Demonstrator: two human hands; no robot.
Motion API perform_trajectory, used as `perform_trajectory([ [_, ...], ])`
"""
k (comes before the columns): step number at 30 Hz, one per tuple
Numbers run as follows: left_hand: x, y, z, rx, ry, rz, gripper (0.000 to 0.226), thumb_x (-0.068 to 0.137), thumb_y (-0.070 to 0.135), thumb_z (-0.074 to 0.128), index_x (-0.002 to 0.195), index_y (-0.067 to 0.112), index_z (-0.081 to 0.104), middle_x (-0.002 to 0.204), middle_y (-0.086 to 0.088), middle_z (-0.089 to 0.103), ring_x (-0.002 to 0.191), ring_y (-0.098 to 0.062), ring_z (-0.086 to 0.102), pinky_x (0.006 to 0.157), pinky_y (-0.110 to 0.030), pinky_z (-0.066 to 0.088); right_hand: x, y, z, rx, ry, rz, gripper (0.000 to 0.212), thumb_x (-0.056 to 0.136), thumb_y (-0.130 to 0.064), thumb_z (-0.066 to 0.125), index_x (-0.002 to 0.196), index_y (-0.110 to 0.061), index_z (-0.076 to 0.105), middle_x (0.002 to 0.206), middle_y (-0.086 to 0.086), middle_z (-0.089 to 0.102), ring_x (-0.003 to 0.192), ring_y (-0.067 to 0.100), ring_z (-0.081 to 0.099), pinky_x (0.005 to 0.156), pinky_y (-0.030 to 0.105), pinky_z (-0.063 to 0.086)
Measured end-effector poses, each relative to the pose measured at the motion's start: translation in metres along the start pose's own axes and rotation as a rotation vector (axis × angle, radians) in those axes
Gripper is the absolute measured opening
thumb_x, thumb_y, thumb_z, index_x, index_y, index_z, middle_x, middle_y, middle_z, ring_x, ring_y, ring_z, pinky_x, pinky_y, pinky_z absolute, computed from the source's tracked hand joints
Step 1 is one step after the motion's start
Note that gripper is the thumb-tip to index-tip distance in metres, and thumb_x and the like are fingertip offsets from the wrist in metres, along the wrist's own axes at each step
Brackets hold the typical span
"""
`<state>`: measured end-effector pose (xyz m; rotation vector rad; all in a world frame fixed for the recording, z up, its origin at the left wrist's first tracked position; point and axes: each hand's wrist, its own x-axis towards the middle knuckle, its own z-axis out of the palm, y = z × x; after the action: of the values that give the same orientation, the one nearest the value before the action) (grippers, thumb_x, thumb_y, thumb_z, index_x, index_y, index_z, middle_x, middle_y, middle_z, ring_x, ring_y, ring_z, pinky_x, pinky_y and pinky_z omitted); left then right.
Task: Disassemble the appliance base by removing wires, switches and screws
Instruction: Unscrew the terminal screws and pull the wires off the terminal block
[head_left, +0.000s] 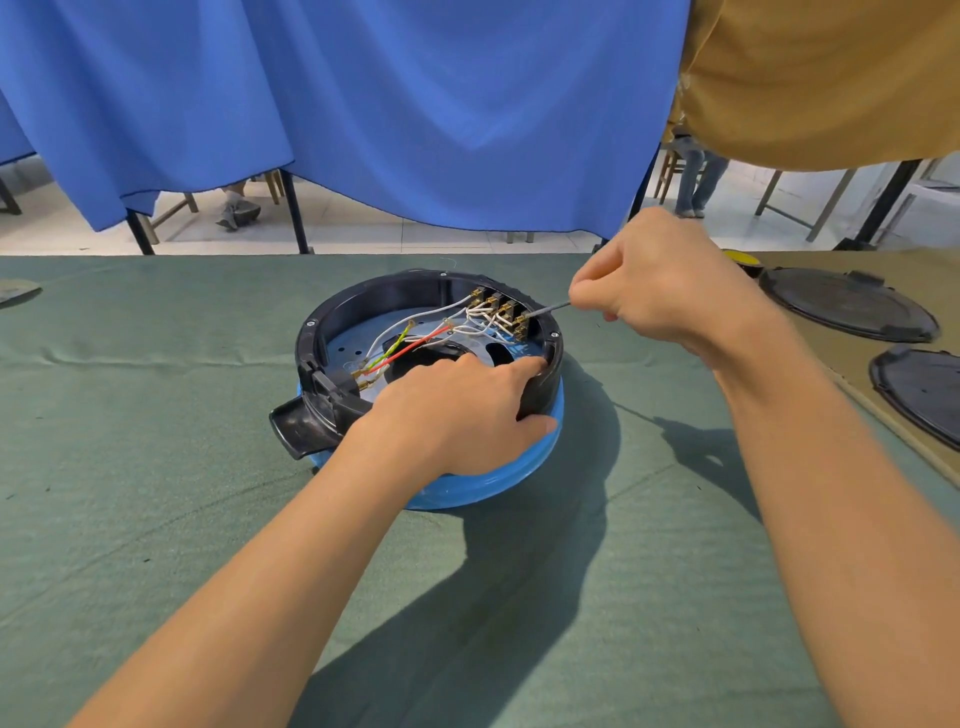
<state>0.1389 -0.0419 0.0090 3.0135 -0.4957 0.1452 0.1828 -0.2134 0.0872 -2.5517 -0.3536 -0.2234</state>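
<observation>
Green-clothed table (156, 467), blue curtain (363, 104) behind. Appliance base (488, 486) sits mid-table, open side up. I see the left hand (457, 410) with its grip clamped over the near rim. Right hand (660, 280) grip pinches a screwdriver (548, 309), tip at the switches (506, 312) among white wires (415, 318).

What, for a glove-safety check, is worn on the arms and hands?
Nothing visible: the left hand and right hand are bare, with no gloves, rings or watch. The left forearm and right forearm are bare too; no sleeve shows.
</observation>
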Motion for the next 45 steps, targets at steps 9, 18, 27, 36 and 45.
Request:
perform_trajectory([
  [9, -0.002, 0.002, -0.001, 0.008, 0.021, -0.018, 0.064, 0.09, 0.069, 0.035, 0.141, 0.039, 0.01, 0.076, 0.003, 0.042, 0.074, -0.031, 0.049, 0.062, -0.039, 0.037, 0.0, -0.003, 0.003, -0.071, 0.036, -0.06, 0.005, 0.085, -0.019, 0.075, 0.086, -0.018, 0.079, 0.062, -0.014, 0.056, 0.077, 0.01, 0.048, 0.053, 0.022, 0.037],
  [18, -0.001, 0.002, 0.0, -0.018, 0.004, 0.043, 0.064, 0.092, 0.067, 0.031, 0.137, 0.065, -0.014, 0.078, -0.002, 0.038, 0.074, -0.029, 0.046, 0.055, -0.035, 0.031, 0.011, 0.025, -0.002, 0.242, -0.061, 0.101, 0.013, 0.08, -0.024, 0.08, 0.069, -0.018, 0.078, 0.044, -0.005, 0.055, 0.031, 0.01, 0.031, 0.033, 0.016, 0.023],
  [27, -0.002, 0.003, -0.001, -0.012, 0.002, 0.031, 0.064, 0.092, 0.066, 0.033, 0.137, 0.066, -0.012, 0.08, -0.004, 0.037, 0.076, -0.031, 0.044, 0.062, -0.038, 0.034, 0.022, 0.039, 0.002, 0.481, -0.129, 0.246, 0.015, 0.075, -0.022, 0.084, 0.069, -0.009, 0.078, 0.062, 0.008, 0.06, 0.065, 0.025, 0.039, 0.045, 0.025, 0.026],
  [36, 0.0, 0.001, 0.001, 0.0, 0.005, 0.043, 0.066, 0.091, 0.067, 0.032, 0.137, 0.065, -0.016, 0.068, 0.002, 0.031, 0.068, -0.027, 0.043, 0.061, -0.037, 0.035, 0.006, 0.033, 0.01, 0.287, -0.012, 0.06, 0.012, 0.082, -0.032, 0.078, 0.072, -0.026, 0.078, 0.046, -0.009, 0.06, 0.05, 0.012, 0.046, 0.044, 0.023, 0.037],
  [45, 0.001, 0.001, 0.003, 0.026, 0.008, 0.026, 0.068, 0.091, 0.068, 0.031, 0.14, 0.06, -0.015, 0.076, -0.003, 0.038, 0.073, -0.029, 0.044, 0.061, -0.037, 0.035, 0.01, 0.046, 0.017, 0.611, -0.073, 0.217, 0.01, 0.079, -0.013, 0.08, 0.077, -0.004, 0.077, 0.049, 0.003, 0.054, 0.043, 0.011, 0.039, 0.037, 0.02, 0.029],
])
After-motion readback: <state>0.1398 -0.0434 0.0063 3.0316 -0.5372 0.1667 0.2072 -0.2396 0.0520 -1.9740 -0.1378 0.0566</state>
